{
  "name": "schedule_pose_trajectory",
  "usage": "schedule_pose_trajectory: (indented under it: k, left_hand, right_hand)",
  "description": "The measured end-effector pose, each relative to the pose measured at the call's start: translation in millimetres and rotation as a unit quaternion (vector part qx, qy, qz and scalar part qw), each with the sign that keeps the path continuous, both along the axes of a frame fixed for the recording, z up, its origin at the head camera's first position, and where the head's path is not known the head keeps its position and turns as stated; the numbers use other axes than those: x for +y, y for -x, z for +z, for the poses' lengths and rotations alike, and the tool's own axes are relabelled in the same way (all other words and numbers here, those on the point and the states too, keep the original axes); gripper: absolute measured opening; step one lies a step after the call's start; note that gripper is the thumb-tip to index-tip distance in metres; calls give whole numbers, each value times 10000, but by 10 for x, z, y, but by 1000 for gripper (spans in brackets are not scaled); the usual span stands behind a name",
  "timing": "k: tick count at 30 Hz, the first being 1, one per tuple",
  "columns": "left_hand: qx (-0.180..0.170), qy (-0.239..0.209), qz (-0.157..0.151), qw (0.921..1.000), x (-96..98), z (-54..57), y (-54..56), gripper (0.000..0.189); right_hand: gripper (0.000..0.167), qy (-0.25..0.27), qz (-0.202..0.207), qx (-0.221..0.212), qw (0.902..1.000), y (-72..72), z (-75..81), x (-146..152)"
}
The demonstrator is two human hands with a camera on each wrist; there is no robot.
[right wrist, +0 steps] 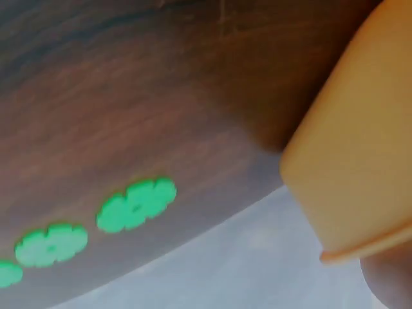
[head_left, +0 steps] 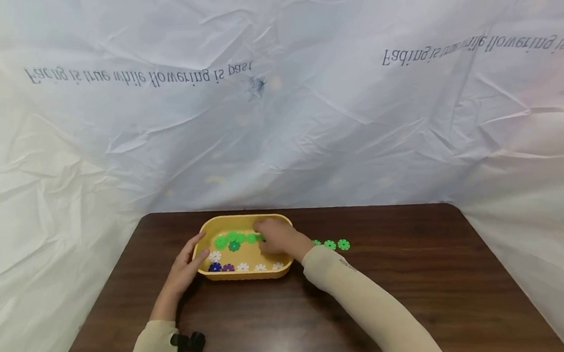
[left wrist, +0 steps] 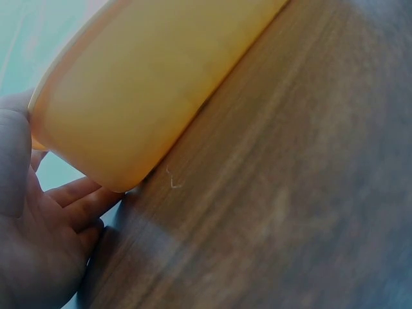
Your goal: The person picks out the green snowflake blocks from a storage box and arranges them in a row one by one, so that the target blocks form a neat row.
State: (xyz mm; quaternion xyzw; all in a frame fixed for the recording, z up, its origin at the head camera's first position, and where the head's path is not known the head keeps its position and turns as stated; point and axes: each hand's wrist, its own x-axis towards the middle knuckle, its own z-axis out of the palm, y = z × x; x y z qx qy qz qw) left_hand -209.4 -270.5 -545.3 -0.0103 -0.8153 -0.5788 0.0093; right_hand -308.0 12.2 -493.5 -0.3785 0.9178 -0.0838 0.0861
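A yellow plastic basin (head_left: pixel 244 275) sits on the table with flower-shaped interlocking discs inside. Along its far side run several bright green discs (head_left: pixel 232 237) and a darker green disc (head_left: pixel 234 246). Nearer lie white discs (head_left: pixel 243 267), a blue disc (head_left: pixel 215 267) and a purple disc (head_left: pixel 228 267). My left hand (head_left: pixel 186 264) grips the basin's left end, thumb at the rim and fingers around the outside wall. My right hand (head_left: pixel 278 236) reaches in over the right end, fingertips down beside the green discs; I cannot tell whether it pinches one.
To the right of the basin, several green discs (right wrist: pixel 136 206) lie in a row on the dark wooden table (head_left: pixel 402 269). A whitish printed sheet (head_left: pixel 285 117) hangs behind the table's far edge. A black strap with a small device (head_left: pixel 189 342) is on the left wrist.
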Motion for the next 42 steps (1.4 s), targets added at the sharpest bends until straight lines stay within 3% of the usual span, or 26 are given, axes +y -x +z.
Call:
schedule_pose_trajectory:
  k: [3, 10, 16, 21, 28, 35, 42]
  left_hand:
    - [-18, -20, -9, 10000, 11, -6, -12, 57]
    - [-77, 21, 19, 10000, -6, 10, -21, 58]
    - [-95, 32, -41, 9999, 3, 19, -14, 58]
    - [-113, 59, 10, 9999, -1, 35, -17, 58]
    - [-215, 80, 44, 9997, 6, 15, -30, 58]
    - [-126, 34, 38, 9999, 22, 2, -13, 58]
    - [-2, -74, 26, 10000, 9, 6, -4, 57]
  right_hand:
    - [35, 58, 208, 35, 9998, -34, 78, 63]
    - [13, 34, 568, -29, 9984, -112, 301, 167]
    - [29, 256, 701, 132, 9971, -157, 485, 408]
    - [27, 543, 805, 351, 9947, -177, 570, 628]
    - [28, 794, 505, 313, 9951, -218, 563, 960]
    - [36, 656, 29, 163, 9977, -241, 489, 1315]
    - [30, 703, -14, 120, 9975, -242, 398, 1588]
